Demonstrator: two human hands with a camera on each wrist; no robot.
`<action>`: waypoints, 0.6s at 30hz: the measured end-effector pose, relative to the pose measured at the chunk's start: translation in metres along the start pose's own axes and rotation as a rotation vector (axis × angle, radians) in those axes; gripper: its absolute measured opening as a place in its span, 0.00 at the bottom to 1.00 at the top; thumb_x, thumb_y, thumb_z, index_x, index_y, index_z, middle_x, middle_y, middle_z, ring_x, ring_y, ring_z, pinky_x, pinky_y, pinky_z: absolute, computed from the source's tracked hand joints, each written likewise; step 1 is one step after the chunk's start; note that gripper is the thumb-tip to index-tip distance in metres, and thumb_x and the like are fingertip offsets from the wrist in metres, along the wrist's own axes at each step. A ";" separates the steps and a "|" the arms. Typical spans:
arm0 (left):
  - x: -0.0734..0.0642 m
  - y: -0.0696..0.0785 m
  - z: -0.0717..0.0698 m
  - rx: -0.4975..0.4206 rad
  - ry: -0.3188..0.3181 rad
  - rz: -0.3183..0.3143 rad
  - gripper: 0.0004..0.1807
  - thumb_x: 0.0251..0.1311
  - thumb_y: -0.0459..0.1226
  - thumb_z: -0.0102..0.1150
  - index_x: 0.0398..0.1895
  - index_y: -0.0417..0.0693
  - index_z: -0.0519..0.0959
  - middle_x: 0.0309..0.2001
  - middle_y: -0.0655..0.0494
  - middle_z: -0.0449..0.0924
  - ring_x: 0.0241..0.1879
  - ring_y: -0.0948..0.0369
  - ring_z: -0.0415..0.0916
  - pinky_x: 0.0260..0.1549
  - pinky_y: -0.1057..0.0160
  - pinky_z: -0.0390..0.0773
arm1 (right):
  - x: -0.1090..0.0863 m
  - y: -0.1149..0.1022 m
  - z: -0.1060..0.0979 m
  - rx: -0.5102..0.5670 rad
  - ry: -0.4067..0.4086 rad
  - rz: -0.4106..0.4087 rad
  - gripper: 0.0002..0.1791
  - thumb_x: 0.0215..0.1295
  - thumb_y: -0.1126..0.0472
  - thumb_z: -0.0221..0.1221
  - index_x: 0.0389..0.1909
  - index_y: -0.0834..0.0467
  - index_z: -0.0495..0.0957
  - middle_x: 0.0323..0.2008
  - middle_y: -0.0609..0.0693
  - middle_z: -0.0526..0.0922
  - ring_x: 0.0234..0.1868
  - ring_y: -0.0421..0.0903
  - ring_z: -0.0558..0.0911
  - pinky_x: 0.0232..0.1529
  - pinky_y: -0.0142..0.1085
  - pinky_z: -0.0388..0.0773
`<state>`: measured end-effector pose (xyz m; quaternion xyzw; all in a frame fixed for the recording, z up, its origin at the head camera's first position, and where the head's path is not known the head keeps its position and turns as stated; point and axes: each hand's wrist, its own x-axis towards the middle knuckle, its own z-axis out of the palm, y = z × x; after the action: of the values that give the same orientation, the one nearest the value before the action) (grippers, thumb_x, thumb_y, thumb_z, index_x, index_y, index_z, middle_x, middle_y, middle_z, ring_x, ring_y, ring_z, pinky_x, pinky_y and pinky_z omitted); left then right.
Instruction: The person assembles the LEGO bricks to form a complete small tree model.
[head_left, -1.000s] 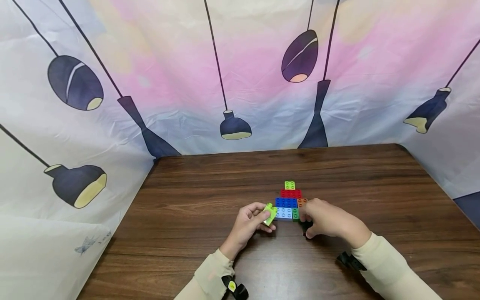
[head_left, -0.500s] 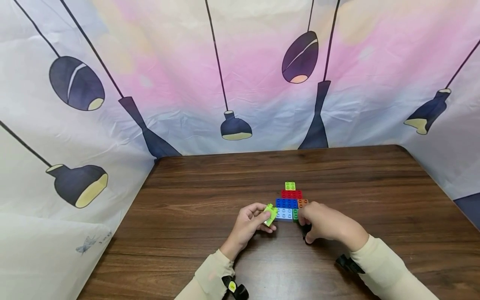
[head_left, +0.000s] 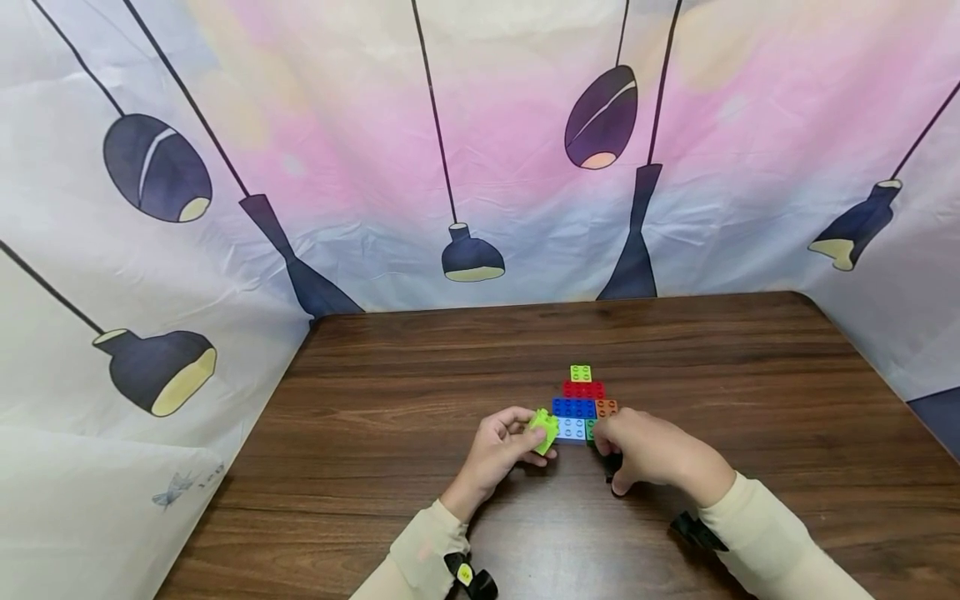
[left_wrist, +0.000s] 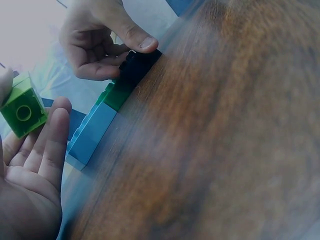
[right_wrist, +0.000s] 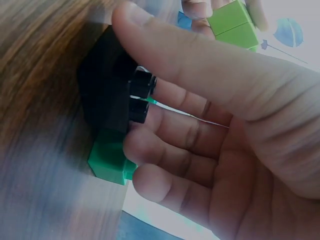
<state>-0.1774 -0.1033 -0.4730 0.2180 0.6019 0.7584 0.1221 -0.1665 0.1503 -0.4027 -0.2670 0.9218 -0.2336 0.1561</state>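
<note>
My left hand (head_left: 487, 454) pinches lime green bricks (head_left: 543, 432), stacked one on the other, between thumb and fingers. A hollow underside shows on the lime piece in the left wrist view. On the right, my right hand (head_left: 660, 446) grips a black brick (right_wrist: 105, 85), its thumb on the near side and fingers curled over the studs. Beside the black brick is a green brick (right_wrist: 107, 157), then a light blue brick (left_wrist: 95, 135), all along the near row of a flat layout on the table. From the head view the right hand hides most of the black brick.
Farther rows of the layout hold a blue brick (head_left: 573, 407) beside an orange brick (head_left: 607, 408), then a red brick (head_left: 583, 390), and a small lime brick (head_left: 581, 373) at the far end. Behind the wooden table (head_left: 420, 358) hangs a printed cloth (head_left: 375, 167).
My right hand has slid slightly nearer to me along the black brick's side. The lime bricks in my left hand have tilted a little; that hand has otherwise hardly moved.
</note>
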 end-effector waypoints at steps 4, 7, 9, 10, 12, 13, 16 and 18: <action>0.000 0.000 0.000 0.000 -0.004 -0.009 0.23 0.74 0.33 0.63 0.57 0.17 0.72 0.39 0.53 0.87 0.35 0.61 0.88 0.34 0.64 0.89 | -0.001 0.000 0.001 -0.010 0.000 -0.012 0.23 0.42 0.67 0.84 0.29 0.54 0.77 0.26 0.46 0.75 0.26 0.43 0.69 0.26 0.37 0.68; 0.000 0.000 0.000 0.009 -0.003 -0.014 0.22 0.74 0.33 0.62 0.57 0.18 0.72 0.40 0.50 0.87 0.34 0.61 0.88 0.32 0.64 0.88 | -0.001 0.000 0.001 -0.008 -0.006 -0.002 0.24 0.41 0.67 0.84 0.29 0.54 0.76 0.26 0.47 0.74 0.26 0.43 0.68 0.26 0.37 0.67; 0.000 0.001 0.001 0.011 0.000 -0.021 0.21 0.74 0.32 0.61 0.57 0.19 0.72 0.41 0.44 0.87 0.33 0.61 0.89 0.30 0.65 0.88 | -0.001 0.000 0.002 -0.002 -0.013 0.009 0.24 0.42 0.67 0.84 0.30 0.54 0.76 0.26 0.47 0.74 0.26 0.43 0.68 0.26 0.37 0.67; 0.000 0.001 0.001 0.010 -0.001 -0.025 0.21 0.74 0.32 0.61 0.57 0.19 0.72 0.42 0.39 0.86 0.32 0.61 0.89 0.29 0.65 0.88 | -0.001 -0.001 0.002 -0.002 -0.016 0.015 0.24 0.42 0.67 0.84 0.30 0.54 0.76 0.26 0.47 0.74 0.26 0.43 0.68 0.26 0.37 0.67; 0.000 0.002 0.001 0.005 -0.001 -0.033 0.21 0.74 0.33 0.60 0.58 0.20 0.72 0.44 0.29 0.83 0.32 0.60 0.89 0.29 0.64 0.88 | 0.000 -0.001 0.002 0.000 -0.021 0.019 0.24 0.42 0.68 0.84 0.31 0.55 0.76 0.27 0.47 0.74 0.27 0.43 0.69 0.27 0.38 0.68; 0.000 0.002 0.001 -0.001 -0.002 -0.037 0.21 0.74 0.33 0.60 0.58 0.20 0.72 0.45 0.24 0.82 0.32 0.60 0.89 0.29 0.64 0.89 | 0.000 -0.002 0.002 0.003 -0.024 0.021 0.24 0.42 0.68 0.84 0.32 0.55 0.77 0.27 0.47 0.75 0.27 0.44 0.69 0.27 0.39 0.69; 0.000 0.003 0.002 -0.011 -0.005 -0.045 0.22 0.73 0.32 0.61 0.60 0.21 0.72 0.48 0.21 0.80 0.34 0.59 0.90 0.33 0.62 0.90 | 0.002 -0.003 0.001 0.014 -0.037 0.031 0.25 0.42 0.70 0.83 0.34 0.56 0.76 0.28 0.48 0.75 0.29 0.45 0.70 0.28 0.41 0.71; 0.000 0.003 0.002 -0.010 -0.004 -0.052 0.22 0.72 0.31 0.62 0.61 0.21 0.72 0.47 0.26 0.83 0.36 0.59 0.90 0.35 0.61 0.90 | 0.002 -0.004 0.001 0.023 -0.047 0.039 0.25 0.41 0.71 0.83 0.34 0.56 0.76 0.29 0.48 0.75 0.29 0.46 0.71 0.28 0.41 0.72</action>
<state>-0.1763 -0.1024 -0.4698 0.2033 0.6031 0.7577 0.1440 -0.1661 0.1461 -0.4022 -0.2525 0.9202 -0.2347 0.1854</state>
